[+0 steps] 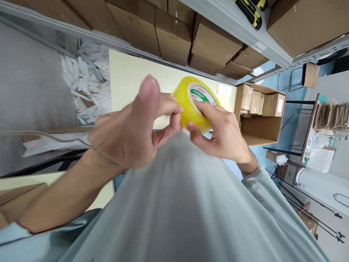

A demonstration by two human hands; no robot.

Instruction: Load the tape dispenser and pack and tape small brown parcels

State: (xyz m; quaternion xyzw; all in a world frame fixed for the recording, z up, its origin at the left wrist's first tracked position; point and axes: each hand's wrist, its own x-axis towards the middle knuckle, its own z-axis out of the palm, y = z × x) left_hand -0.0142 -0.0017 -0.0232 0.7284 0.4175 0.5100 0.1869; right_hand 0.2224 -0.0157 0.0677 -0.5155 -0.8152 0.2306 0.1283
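Observation:
A thick roll of yellow packing tape (188, 114) is held up in front of my chest. My right hand (222, 131) grips it, with fingers reaching into the printed core and the thumb on the near side. My left hand (136, 127) is at the roll's left edge, its fingertips pinched together against the tape; its thumb sticks up toward the camera and is blurred. Whether a loose tape end lies in that pinch is too small to tell. Behind the roll is a pale yellow tabletop (136, 80).
An open cardboard box (260, 136) with several small taped boxes inside stands to the right. Cardboard boxes (174, 40) line a shelf above the table. Yellow-black cutters (249, 14) lie on the upper shelf. White scraps (84, 80) heap at left; a cable (43, 134) runs to my left wrist.

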